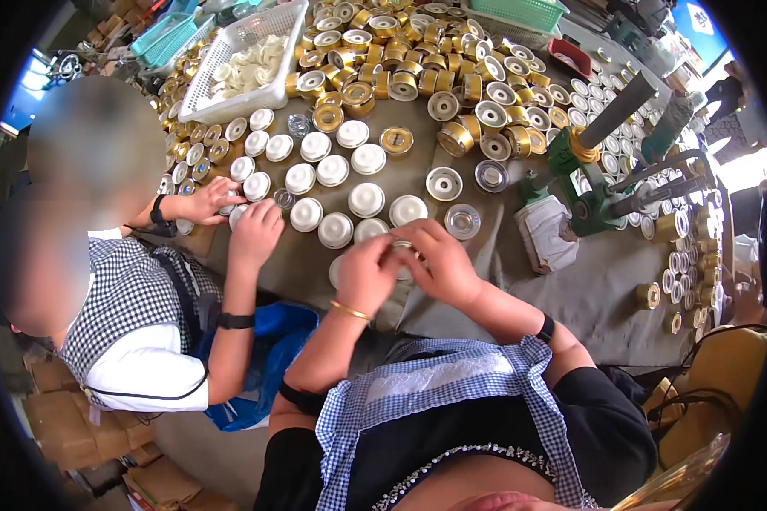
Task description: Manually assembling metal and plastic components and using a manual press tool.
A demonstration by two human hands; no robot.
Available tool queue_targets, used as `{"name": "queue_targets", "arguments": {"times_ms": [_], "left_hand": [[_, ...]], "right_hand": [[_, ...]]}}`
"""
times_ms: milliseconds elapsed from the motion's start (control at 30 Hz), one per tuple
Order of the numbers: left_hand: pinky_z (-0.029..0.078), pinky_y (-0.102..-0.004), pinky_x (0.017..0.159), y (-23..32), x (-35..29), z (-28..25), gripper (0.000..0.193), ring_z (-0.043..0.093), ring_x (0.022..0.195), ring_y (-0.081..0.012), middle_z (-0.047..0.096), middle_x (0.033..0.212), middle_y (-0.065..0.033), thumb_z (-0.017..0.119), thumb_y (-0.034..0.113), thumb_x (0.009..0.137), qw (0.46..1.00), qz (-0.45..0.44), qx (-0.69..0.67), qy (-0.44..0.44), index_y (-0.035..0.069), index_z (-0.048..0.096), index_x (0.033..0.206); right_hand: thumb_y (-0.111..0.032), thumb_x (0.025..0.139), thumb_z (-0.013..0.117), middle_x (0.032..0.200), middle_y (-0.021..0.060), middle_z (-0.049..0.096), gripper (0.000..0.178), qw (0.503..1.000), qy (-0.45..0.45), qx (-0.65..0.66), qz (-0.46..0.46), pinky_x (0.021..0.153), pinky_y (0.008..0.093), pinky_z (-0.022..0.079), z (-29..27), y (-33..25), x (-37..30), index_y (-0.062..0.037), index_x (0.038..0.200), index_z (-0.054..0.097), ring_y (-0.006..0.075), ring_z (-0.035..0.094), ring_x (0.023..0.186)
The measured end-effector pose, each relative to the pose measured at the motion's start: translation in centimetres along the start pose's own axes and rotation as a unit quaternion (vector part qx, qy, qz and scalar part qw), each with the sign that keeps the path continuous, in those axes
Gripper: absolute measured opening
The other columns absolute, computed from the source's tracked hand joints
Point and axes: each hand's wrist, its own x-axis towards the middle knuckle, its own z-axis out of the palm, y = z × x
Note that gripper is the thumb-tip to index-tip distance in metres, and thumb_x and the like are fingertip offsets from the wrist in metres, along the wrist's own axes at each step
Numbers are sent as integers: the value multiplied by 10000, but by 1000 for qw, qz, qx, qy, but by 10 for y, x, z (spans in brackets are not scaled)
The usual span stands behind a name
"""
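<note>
My left hand (368, 274), with a gold bangle at its wrist, and my right hand (441, 262) meet over the front of the table. Their fingers close round a small round cap-like piece (403, 245), mostly hidden by the fingers. Just beyond my hands stand white round caps (366, 200) in loose rows; another white cap (408, 210) sits right beside my right hand. To the right of them lie a clear-rimmed round piece (462, 221) and a white-centred ring piece (443, 183).
A co-worker's hands (256, 230) work on white caps at the left. Gold round caps (400, 81) are heaped at the back, beside a white basket (277, 77) of pale parts. A green hand press (581, 170) with a cloth-wrapped block (547, 234) stands at the right.
</note>
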Motion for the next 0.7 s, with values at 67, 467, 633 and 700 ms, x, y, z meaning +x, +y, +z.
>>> {"name": "queue_targets", "arguments": {"times_ms": [67,467,633,700], "left_hand": [[536,-354,634,9,-6,15,228,689,712,-266,687,832,-169,691,93,817,988,-87,-119,-55,1,666,1024],[526,-238,750,-7,-9,8,237,659,905,-113,679,1025,-75,651,13,889,971,-71,-220,52,-1,592,1118],[507,-219,757,-65,-29,-10,202,640,900,-103,665,1027,-62,628,29,909,966,-96,-156,184,3,597,1107],[507,-218,757,-93,-43,-23,187,639,890,-100,670,1024,-63,620,40,917,961,-137,-117,211,12,599,1101]], "right_hand": [[-60,799,655,955,192,619,271,1000,7,10,14,713,400,505,-7,12,-1,-22,1066,629,356,605,884],[-83,811,669,868,156,681,123,983,62,-99,138,717,384,524,-29,81,31,-51,919,717,316,657,811],[-116,812,668,877,144,684,149,966,32,-164,199,750,389,517,-38,132,39,-81,944,729,319,656,825],[-132,801,685,860,134,676,152,960,27,-188,204,746,394,515,-35,130,39,-90,939,732,315,650,804]]}}
